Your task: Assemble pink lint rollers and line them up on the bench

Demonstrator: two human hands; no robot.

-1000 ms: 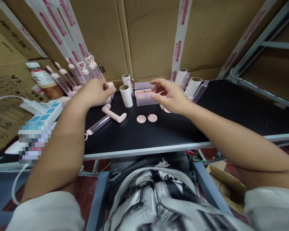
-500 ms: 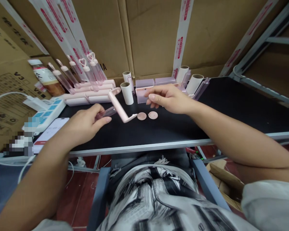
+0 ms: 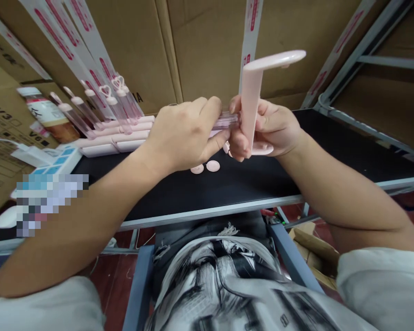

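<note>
My left hand (image 3: 177,133) is closed around a see-through pink tube (image 3: 227,121), held lengthwise above the table. The tube's right end meets a pale pink bent plastic piece (image 3: 250,99), which stands upright with a long flap sticking out to the right at its top and a shorter one at its bottom. My right hand (image 3: 279,124) grips this piece, fingers at its back and around the tube's end. The exact joint is hidden by my fingers. Two round pink discs (image 3: 213,166) lie on the table below my hands.
Several pink pieces with upright clear tubes (image 3: 119,108) stand at the back left. Beside them are a drink bottle (image 3: 48,110) and a power strip (image 3: 64,158). Cardboard boxes (image 3: 207,55) wall off the black table (image 3: 193,195); a metal rack (image 3: 382,69) stands right.
My left hand has moved right and up with the tube and bent piece, now turned upright. My right hand has closed on the piece. The view has shifted slightly.
</note>
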